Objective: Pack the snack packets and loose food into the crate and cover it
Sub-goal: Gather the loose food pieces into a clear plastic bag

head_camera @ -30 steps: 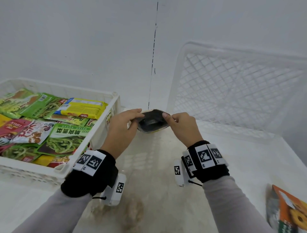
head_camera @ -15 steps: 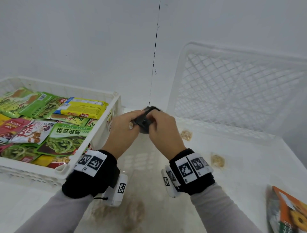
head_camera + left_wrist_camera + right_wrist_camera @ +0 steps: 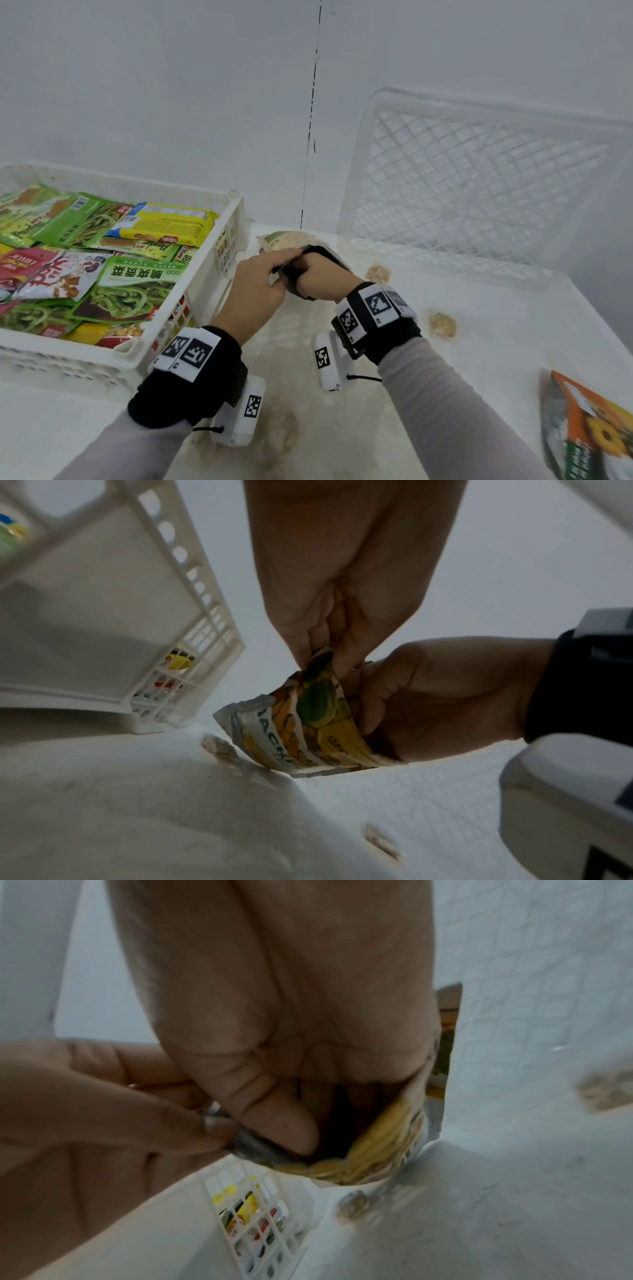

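A small snack packet [image 3: 287, 240], yellow and green outside [image 3: 301, 723] and dark inside, is held upright just over the white table beside the crate [image 3: 219, 246]. My left hand [image 3: 287, 260] pinches the rim of its open mouth [image 3: 250, 1146]. My right hand [image 3: 308, 270] curls round the packet's other side, fingers bent into the opening [image 3: 291, 1123]; their tips are hidden. The white crate on the left is full of several flat snack packets [image 3: 137, 291]. Two loose beige food pieces [image 3: 377, 273] [image 3: 442, 323] lie on the table right of my hands.
A white mesh crate [image 3: 479, 178] leans upright against the wall at the back right. An orange and green packet [image 3: 589, 428] lies at the table's front right edge. The table [image 3: 284, 428] is stained in front of me.
My right hand left the packet's right edge, came over to the left hand and pushed its fingers into the mouth. The packet has tilted away from me. The loose pieces came into view.
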A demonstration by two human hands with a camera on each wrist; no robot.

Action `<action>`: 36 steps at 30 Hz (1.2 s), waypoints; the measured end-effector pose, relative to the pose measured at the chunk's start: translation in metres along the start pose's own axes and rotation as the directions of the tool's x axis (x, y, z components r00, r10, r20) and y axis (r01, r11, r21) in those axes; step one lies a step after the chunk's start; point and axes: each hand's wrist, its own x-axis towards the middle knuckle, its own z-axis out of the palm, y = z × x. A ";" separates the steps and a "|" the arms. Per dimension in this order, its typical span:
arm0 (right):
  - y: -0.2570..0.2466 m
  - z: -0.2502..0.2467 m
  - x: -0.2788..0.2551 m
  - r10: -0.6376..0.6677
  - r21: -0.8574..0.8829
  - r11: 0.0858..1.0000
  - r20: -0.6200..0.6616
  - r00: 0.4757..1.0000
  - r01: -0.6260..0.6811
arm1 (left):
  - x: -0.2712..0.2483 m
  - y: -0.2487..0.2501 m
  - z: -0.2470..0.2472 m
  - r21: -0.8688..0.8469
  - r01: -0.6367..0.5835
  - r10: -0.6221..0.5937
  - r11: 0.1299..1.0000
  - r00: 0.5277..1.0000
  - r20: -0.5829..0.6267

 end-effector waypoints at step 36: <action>0.073 -0.002 -0.164 0.545 0.855 0.364 -0.516 0.660 0.369 | -0.070 0.062 0.008 -0.531 0.493 -0.411 0.689 0.869 0.275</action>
